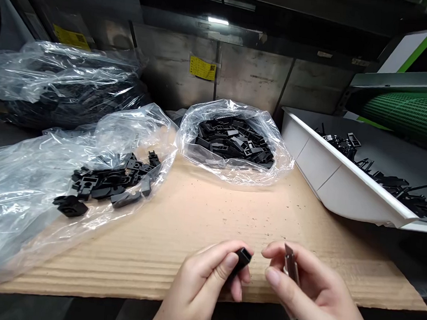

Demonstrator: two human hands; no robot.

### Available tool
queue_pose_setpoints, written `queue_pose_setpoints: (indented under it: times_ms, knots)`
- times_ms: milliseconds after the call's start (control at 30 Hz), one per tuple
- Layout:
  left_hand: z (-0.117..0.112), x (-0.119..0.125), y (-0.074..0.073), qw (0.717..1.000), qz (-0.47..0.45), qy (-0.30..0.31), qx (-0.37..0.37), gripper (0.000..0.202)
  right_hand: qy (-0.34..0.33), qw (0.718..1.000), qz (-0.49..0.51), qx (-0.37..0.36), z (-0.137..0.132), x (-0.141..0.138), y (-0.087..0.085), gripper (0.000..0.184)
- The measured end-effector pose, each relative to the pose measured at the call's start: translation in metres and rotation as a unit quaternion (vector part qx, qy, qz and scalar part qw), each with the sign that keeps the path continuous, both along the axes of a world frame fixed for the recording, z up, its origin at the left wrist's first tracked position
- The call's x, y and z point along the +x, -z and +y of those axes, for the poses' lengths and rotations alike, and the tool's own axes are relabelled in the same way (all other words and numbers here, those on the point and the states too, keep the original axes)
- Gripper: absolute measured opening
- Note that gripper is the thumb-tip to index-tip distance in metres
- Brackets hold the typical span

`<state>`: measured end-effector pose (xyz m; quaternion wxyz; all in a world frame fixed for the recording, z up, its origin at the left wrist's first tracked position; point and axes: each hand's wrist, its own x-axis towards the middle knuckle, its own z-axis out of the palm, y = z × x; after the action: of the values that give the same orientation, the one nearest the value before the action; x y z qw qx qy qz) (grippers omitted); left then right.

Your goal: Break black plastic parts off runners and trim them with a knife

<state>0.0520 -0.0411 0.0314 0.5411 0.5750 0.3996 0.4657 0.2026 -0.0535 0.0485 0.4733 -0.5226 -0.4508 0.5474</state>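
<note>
Left hand around black part

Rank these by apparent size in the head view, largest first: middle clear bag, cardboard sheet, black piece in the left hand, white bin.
1. Cardboard sheet
2. White bin
3. Middle clear bag
4. Black piece in the left hand, which partly covers it

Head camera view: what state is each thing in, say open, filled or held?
Black part, held in the left hand, hollow end showing
Knife, held in the right hand, blade bare
Middle bag, open, holding many black pieces
Left bag, crumpled, spread out
Back bag, bulging with dark contents
White bin, open-topped, partly filled
Cardboard, flat, specked with crumbs
</note>
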Motion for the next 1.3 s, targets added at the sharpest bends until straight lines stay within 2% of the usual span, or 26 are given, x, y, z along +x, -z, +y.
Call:
queue_pose_setpoints:
  times_ms: [67, 100, 167, 233, 300, 400, 467, 600, 700, 800, 867, 1000, 1167, 1300]
  knots:
    - [-0.001, 0.0, 0.001, 1.0, -0.007, 0.006, -0.026, 0.023, 0.003, 0.998, -0.043, 0.043, 0.002, -0.006, -0.003, 0.015]
    - [-0.001, -0.001, 0.001, 1.0, -0.005, 0.006, -0.029, 0.023, -0.02, 0.998, -0.033, 0.041, 0.004, -0.009, -0.005, 0.014]
    - [-0.001, -0.002, 0.003, 1.0, 0.007, 0.005, -0.03, 0.025, -0.082, 0.997, 0.015, -0.002, 0.009, -0.014, -0.007, 0.014]
    - [-0.002, -0.003, 0.004, 0.999, 0.029, 0.013, -0.031, 0.027, -0.114, 0.992, 0.029, -0.037, 0.014, -0.016, -0.009, 0.019]
    - [-0.002, -0.003, 0.005, 0.998, 0.051, 0.027, -0.031, 0.029, -0.104, 0.994, -0.009, -0.031, 0.018, -0.015, -0.009, 0.024]
    - [-0.002, -0.003, 0.004, 0.997, 0.056, 0.035, -0.038, 0.031, -0.037, 0.995, -0.089, 0.0, 0.021, -0.01, -0.008, 0.026]
    - [-0.003, -0.003, 0.003, 0.997, 0.048, 0.034, -0.045, 0.032, -0.007, 0.996, -0.085, -0.003, 0.02, -0.005, -0.007, 0.029]
    - [-0.002, -0.002, 0.001, 0.997, 0.053, 0.031, -0.053, 0.031, 0.009, 0.998, -0.056, 0.006, 0.018, -0.003, -0.006, 0.034]
    - [-0.001, -0.002, 0.002, 0.996, 0.063, 0.039, -0.054, 0.033, -0.044, 0.999, -0.03, 0.001, 0.019, -0.007, -0.006, 0.019]
    - [0.001, -0.001, 0.002, 0.995, 0.084, 0.044, -0.044, 0.037, -0.131, 0.991, 0.025, -0.028, 0.019, -0.013, -0.006, 0.017]
    - [0.001, -0.001, 0.002, 0.993, 0.096, 0.047, -0.044, 0.036, -0.119, 0.993, 0.008, -0.019, 0.02, -0.014, -0.006, 0.024]
    - [0.0, -0.001, 0.001, 0.992, 0.103, 0.049, -0.055, 0.036, -0.034, 0.996, -0.076, -0.005, 0.02, -0.007, -0.005, 0.027]
    - [0.0, -0.001, 0.001, 0.992, 0.106, 0.048, -0.051, 0.035, -0.053, 0.995, -0.08, 0.007, 0.021, 0.001, -0.002, 0.037]
    - [-0.001, -0.001, 0.003, 0.992, 0.103, 0.045, -0.051, 0.035, -0.077, 0.996, -0.03, -0.021, 0.022, -0.006, -0.001, 0.024]
